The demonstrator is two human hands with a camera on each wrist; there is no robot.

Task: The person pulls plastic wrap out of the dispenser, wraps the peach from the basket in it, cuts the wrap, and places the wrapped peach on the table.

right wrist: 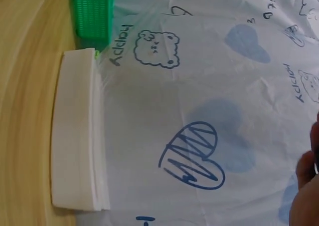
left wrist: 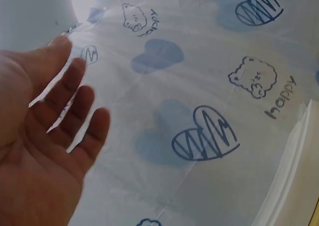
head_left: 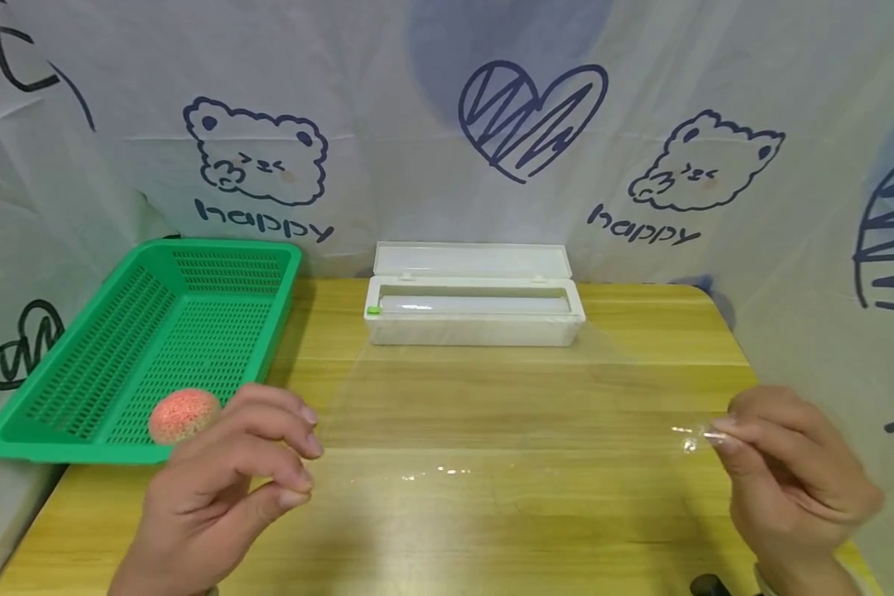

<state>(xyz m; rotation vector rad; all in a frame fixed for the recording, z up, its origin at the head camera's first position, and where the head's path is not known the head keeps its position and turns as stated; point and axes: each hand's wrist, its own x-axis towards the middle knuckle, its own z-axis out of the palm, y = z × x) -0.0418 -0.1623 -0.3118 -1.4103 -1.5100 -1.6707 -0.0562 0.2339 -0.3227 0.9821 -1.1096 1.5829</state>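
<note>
The right hand's (head_left: 797, 480) grip is a narrow pinch, thumb and fingertips closed on a glinting corner of clear film (head_left: 484, 414). Across from it the left hand (head_left: 227, 488) pinches too, thumb meeting forefinger, on what looks like the other corner — the film is so thin there that I can barely make it out. The hands are held well apart, I'd judge, to keep the sheet flat and stop it clinging to itself.

From them the film runs back over the surface (head_left: 492, 538) to a white dispenser box (head_left: 473, 334), its lid (head_left: 472, 259) tipped up behind, probably so the roll (head_left: 477, 305) can turn freely. A small green tab (head_left: 373, 310) sits at the box's left end.

To the left stands a green basket (head_left: 82, 453) with a speckled pink ball (head_left: 182, 414) near its front — the left hand is just beside that corner and partly covers it, so basket and hand could bump. A patterned cloth (head_left: 402, 165) hangs close behind the box, leaving little room there
</note>
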